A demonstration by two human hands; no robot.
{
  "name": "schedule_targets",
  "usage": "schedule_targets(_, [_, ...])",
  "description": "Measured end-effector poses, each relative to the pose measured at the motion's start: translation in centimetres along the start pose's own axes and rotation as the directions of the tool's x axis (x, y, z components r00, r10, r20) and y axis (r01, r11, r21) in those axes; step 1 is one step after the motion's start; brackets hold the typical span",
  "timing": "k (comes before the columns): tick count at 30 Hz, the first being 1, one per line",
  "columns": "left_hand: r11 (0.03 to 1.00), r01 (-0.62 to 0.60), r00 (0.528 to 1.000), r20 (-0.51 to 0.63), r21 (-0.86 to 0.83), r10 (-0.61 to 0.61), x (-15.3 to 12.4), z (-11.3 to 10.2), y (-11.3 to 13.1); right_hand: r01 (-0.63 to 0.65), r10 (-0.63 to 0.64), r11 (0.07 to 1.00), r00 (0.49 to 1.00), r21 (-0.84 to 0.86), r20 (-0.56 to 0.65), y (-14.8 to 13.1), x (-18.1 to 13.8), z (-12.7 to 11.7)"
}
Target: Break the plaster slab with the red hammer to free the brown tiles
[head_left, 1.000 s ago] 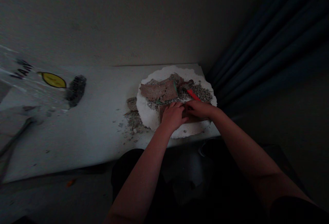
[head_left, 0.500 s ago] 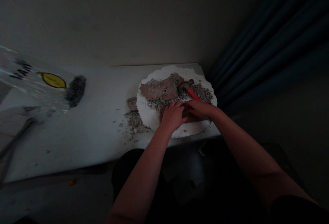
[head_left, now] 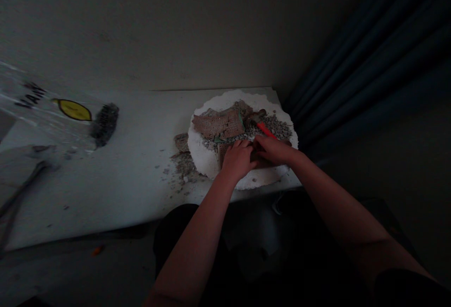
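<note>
Just right of the frame's centre, the brown slab [head_left: 266,163] runs left-to-right under the left hand [head_left: 238,159], thumb spread, and the nearer-right-end right hand [head_left: 274,150], curled, pinch indiscernible

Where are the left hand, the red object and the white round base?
Left hand [head_left: 238,159]: head view, back of the hand.
Red object [head_left: 267,130]: head view, middle of its visible length.
White round base [head_left: 203,159]: head view, bare left part.
</note>
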State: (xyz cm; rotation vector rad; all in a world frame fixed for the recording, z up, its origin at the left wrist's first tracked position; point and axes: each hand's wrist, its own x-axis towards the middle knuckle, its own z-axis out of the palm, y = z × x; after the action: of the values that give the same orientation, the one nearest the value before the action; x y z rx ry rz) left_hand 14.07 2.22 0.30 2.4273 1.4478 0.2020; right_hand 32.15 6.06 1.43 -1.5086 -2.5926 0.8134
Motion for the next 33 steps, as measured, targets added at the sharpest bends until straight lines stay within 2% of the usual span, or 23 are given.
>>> schedule_targets(19, [1.000,0.000,1.000,0.006,-0.016,0.000,-0.05,-0.10,0.03,0.005,-0.005,1.000,1.000,0.001,-0.022,-0.02,0.04,0.06])
schedule_targets(33, [1.000,-0.006,1.000,-0.013,-0.010,0.006,-0.08,0.25,-0.09,0.008,-0.007,0.997,1.000,0.071,-0.009,-0.05,0.07,-0.21])
